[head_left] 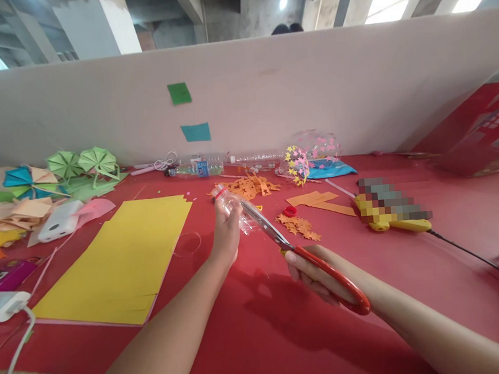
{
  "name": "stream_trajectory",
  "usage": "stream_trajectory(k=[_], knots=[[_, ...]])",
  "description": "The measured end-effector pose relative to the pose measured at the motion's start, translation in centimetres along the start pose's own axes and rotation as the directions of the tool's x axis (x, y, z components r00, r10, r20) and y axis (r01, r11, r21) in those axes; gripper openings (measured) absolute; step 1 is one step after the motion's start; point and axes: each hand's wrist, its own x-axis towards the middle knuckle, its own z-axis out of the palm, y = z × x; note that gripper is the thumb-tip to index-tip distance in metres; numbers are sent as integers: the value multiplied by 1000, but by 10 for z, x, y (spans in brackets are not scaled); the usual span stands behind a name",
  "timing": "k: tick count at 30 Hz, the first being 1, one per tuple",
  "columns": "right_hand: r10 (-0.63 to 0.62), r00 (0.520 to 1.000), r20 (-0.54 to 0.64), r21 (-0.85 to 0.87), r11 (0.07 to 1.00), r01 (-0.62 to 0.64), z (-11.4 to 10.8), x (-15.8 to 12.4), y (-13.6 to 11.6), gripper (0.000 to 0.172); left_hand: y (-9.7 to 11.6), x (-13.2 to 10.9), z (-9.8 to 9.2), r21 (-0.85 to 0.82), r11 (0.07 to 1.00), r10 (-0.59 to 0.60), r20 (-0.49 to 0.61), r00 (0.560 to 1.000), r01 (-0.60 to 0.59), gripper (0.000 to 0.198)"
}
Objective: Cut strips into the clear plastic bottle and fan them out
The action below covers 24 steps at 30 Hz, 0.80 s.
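Observation:
My left hand [227,232] is wrapped round a clear plastic bottle piece [246,224], its neck end pointing up and away. The scissors [325,267] have long metal blades and red handles; my right hand [311,277] grips them. Their blade tips reach the plastic beside my left fingers, and I cannot tell whether they touch it. Behind both hands lies a pile of orange paper stars [252,185]. A smaller heap of orange stars [300,225] and a red bottle cap [290,211] lie just beyond the blades.
Yellow paper sheets [121,260] are stacked at left. A yellow glue gun [390,222] trails its cord at right, near orange strips [320,201]. Plastic bottles [202,166] and star-covered clear plastic [311,153] lie along the partition. A red box [482,122] stands far right.

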Motion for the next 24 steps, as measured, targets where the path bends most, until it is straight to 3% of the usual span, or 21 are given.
stream_trajectory(k=[7,19,24], knots=[[-47,999,27,-14,999,48,-3,1,4,57,1,-7,5,7,994,112,107,988,-113,37],[64,997,-41,14,998,-63,1,0,-4,58,8,-10,8,-4,997,75,107,991,-75,40],[18,1000,6,0,1000,-18,-2,0,-4,56,6,-9,7,2,997,75,108,991,-76,36]])
